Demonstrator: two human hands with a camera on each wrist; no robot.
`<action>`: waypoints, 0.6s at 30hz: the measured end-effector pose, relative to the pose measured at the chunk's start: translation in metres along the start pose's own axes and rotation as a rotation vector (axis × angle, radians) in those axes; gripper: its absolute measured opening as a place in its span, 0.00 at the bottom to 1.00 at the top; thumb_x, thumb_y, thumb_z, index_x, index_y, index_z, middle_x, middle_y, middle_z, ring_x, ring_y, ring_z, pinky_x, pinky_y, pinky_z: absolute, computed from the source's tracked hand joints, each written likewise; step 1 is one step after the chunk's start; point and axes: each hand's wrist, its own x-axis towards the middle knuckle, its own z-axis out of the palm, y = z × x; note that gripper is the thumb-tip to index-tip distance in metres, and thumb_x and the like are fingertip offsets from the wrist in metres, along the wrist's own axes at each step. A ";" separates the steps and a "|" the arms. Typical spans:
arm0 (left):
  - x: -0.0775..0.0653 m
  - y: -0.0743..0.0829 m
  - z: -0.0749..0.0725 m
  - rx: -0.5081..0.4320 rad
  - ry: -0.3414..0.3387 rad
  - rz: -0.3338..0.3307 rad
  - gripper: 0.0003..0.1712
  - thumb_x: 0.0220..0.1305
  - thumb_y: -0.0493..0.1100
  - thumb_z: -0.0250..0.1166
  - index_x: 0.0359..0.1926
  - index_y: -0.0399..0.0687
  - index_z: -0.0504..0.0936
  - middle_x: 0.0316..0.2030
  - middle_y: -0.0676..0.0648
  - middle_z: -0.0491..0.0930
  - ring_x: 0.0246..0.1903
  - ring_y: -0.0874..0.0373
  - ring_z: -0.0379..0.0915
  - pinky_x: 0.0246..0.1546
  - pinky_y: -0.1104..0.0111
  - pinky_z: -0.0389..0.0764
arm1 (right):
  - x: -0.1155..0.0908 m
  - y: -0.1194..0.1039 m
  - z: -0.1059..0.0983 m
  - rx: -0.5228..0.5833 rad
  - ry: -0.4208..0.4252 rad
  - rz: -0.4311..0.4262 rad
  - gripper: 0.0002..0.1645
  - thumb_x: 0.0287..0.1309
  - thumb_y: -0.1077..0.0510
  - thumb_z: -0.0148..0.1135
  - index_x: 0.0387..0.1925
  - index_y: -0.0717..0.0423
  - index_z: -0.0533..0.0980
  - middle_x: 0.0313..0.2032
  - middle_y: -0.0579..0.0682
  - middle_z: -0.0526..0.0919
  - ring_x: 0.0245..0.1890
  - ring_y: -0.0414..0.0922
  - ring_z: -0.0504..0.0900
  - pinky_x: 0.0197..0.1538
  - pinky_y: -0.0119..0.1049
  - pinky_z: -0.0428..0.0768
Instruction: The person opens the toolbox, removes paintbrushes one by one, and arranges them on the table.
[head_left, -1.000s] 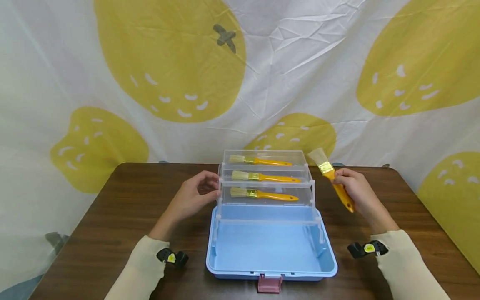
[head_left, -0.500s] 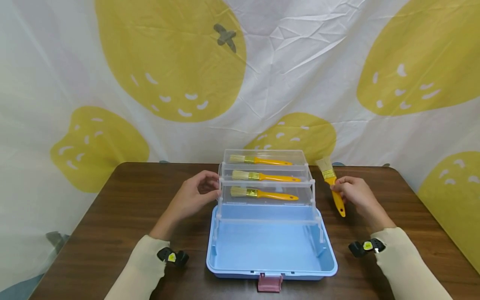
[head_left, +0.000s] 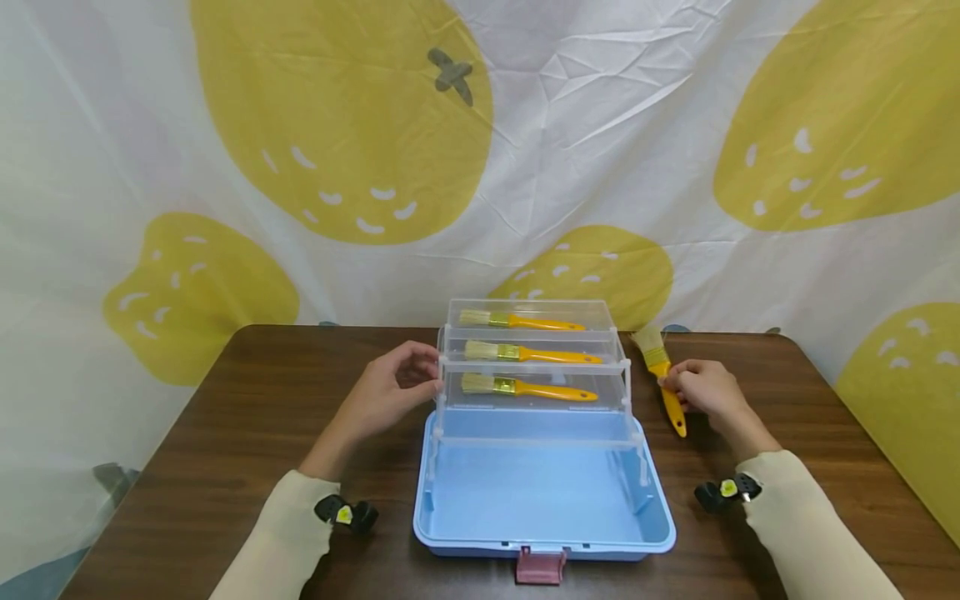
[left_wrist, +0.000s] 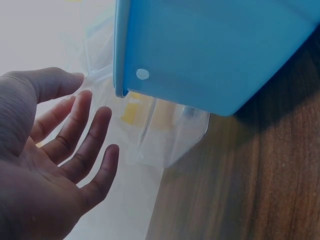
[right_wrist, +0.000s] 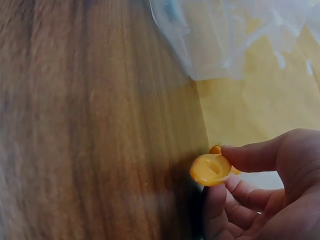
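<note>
Right hand: we are seeing the right hand point(head_left: 705, 390) pinching a yellow-handled brush point(head_left: 657, 362) between thumb and fingers; in the right wrist view the handle's rounded end is facing the camera.
Held brush: it is sitting just right of the clear trays point(head_left: 465, 367), its pale bristles pointing toward the back and its handle slanting toward the front; whether it is resting on the table point(head_left: 262, 433), we are not managing to tell.
Left hand: we are finding the left hand point(head_left: 386, 387) hovering at the trays' left side, its fingers spreading apart and bending loosely, gripping nothing; whether a fingertip is touching the plastic, we are unable to tell.
Trays: three tiers are rising in steps above the back of the blue box point(head_left: 540, 500), and each is carrying a brush lying crosswise: top brush point(head_left: 543, 325), middle brush point(head_left: 558, 357), lowest brush point(head_left: 555, 392). All three are pointing their bristles left.
Box: it is standing on the brown wood table, a pink clasp point(head_left: 540, 567) hanging at its front.
Backdrop: behind the table we are seeing a white cloth point(head_left: 585, 125) showing large yellow shapes.
Sleeves: pale sleeves point(head_left: 281, 533) are covering both forearms.
</note>
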 end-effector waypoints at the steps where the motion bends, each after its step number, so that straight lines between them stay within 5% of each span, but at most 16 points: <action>1: 0.000 0.000 0.000 0.000 0.000 -0.001 0.20 0.73 0.38 0.74 0.62 0.43 0.82 0.49 0.45 0.86 0.50 0.48 0.82 0.60 0.50 0.86 | 0.000 0.001 0.000 -0.004 0.001 0.001 0.21 0.74 0.56 0.62 0.52 0.74 0.79 0.43 0.59 0.83 0.38 0.50 0.79 0.35 0.35 0.85; 18: 0.000 0.000 -0.001 0.009 -0.005 0.003 0.20 0.73 0.38 0.74 0.62 0.43 0.82 0.48 0.45 0.85 0.50 0.48 0.82 0.61 0.49 0.85 | -0.001 0.002 0.006 -0.079 0.021 -0.040 0.17 0.72 0.55 0.64 0.46 0.70 0.80 0.42 0.61 0.83 0.37 0.51 0.80 0.35 0.36 0.85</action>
